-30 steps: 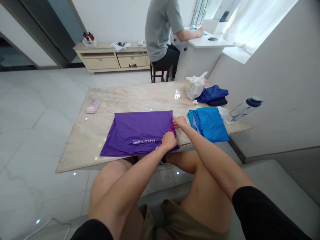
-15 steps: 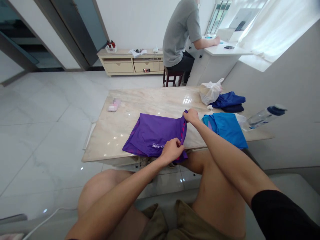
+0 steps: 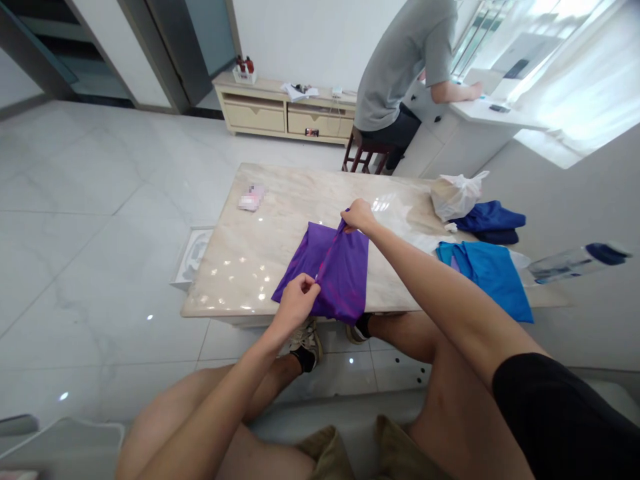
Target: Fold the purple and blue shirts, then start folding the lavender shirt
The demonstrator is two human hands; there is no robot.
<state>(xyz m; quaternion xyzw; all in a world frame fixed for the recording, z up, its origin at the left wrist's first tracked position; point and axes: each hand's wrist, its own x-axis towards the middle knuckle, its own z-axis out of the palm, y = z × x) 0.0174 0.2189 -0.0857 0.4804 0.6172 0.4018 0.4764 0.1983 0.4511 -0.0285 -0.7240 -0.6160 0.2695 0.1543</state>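
A purple shirt lies partly folded on the marble table, near its front edge. My left hand pinches the shirt's folded edge at the near side. My right hand pinches the same edge at the far side. Between the two hands the edge runs as a raised fold across the cloth. Both hands are closed on the fabric.
A folded light blue garment lies to the right, with dark blue clothes and a white plastic bag behind it. A water bottle lies at the right edge. Another person in a grey shirt sits at a white desk beyond.
Both hands have carried the shirt's right edge leftward over the cloth, so the shirt is now folded narrower. The camera has swung to the left.
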